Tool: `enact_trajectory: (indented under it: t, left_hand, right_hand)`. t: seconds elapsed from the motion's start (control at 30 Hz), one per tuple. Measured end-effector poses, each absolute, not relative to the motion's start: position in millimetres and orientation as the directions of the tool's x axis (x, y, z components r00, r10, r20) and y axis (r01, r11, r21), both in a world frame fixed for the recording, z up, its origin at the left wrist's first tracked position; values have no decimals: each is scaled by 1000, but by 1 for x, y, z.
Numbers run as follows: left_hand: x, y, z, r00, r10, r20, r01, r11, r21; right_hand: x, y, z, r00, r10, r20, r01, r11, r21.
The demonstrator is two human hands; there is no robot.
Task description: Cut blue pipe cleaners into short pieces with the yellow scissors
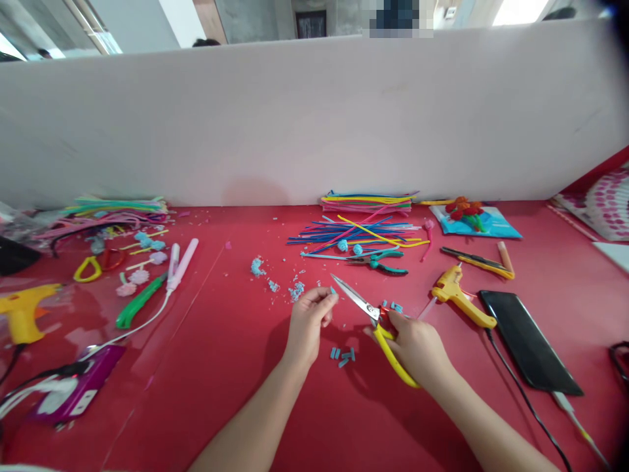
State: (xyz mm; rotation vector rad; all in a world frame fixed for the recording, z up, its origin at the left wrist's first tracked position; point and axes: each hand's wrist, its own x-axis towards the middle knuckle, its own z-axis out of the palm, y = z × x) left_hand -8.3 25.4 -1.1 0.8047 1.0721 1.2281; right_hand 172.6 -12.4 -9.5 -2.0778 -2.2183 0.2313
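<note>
Between the thumb and fingertips of my left hand (313, 318) is pinched a small blue pipe cleaner piece (333, 291). My right hand (417, 344) grips scissors (361, 301) with yellow and red handles; their blades point toward my left fingertips and look nearly closed. Below and between the hands lie several short blue pieces (343, 356). A few more blue bits (396, 307) rest just beyond my right hand. Past my left hand are small heaps of blue fluff (296, 291).
Coloured pipe cleaners (354, 231) and pliers (383, 261) lie ahead. To the right are a yellow glue gun (462, 298), a phone (531, 341) and a cutter (476, 261). On the left are a pink hair straightener (181, 265), a green-handled tool (140, 303), a purple power strip (81, 383) and another glue gun (27, 311).
</note>
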Motion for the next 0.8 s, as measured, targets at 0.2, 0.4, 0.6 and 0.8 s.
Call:
enact_trajectory:
  t: [0.2,0.4,0.6,0.8]
  left_hand:
    - [-5,25,-2,52,977,-207,-320,212,923]
    - [-5,25,-7,61,980,-192,-289,201,936]
    - [-9,26,-7,52,988,-146,-274,155,949]
    - [-9,27,-8,47,989,-142,-278,150,949]
  right_hand:
    - [174,-7,-3,-51,999,-1,974,49,-222]
    - [171,-8,1,-91,995,-29,955,79,-284]
    - [171,-13,-7,-139,989,-55,958,120,-260]
    - [171,-12,-11,-152,986,-72,959,130,-251]
